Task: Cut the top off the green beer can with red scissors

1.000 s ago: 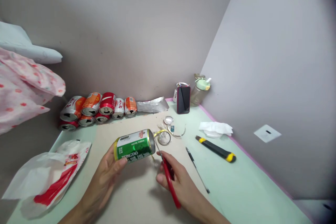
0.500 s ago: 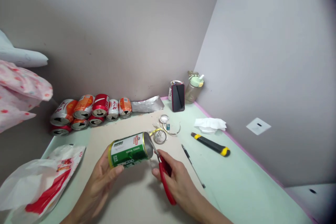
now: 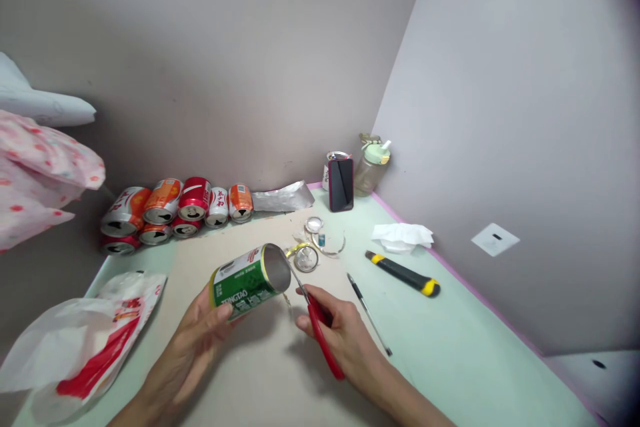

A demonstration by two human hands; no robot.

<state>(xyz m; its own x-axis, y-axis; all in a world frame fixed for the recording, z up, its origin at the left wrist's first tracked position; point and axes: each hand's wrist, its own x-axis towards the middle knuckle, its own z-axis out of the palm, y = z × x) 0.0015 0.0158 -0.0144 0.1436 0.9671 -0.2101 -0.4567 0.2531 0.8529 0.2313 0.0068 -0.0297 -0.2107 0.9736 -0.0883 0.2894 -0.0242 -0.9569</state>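
A green and white beer can (image 3: 245, 287) with its end cut off lies tilted in my left hand (image 3: 205, 323), whose fingers wrap round its closed end. The open end faces right and shows the bare metal inside. My right hand (image 3: 345, 330) is closed on red-handled scissors (image 3: 323, 337). Their blades point up and left, close to the can's open rim; I cannot tell whether they touch it. A thin strip hangs below the rim. Just beyond lie a cut-off can end (image 3: 306, 257) and several curled metal scraps (image 3: 333, 247).
Several drink cans (image 3: 194, 199) are stacked along the wall beside a flattened metal sheet (image 3: 285, 197). A phone (image 3: 341, 185) leans near a bottle (image 3: 373, 167). To the right are a utility knife (image 3: 403, 273), a pen (image 3: 369, 312) and tissue (image 3: 403, 237); a plastic bag (image 3: 100, 347) lies left.
My left hand has turned the can, so its open end shows more. The scissors have drawn slightly right and away from inside the rim.
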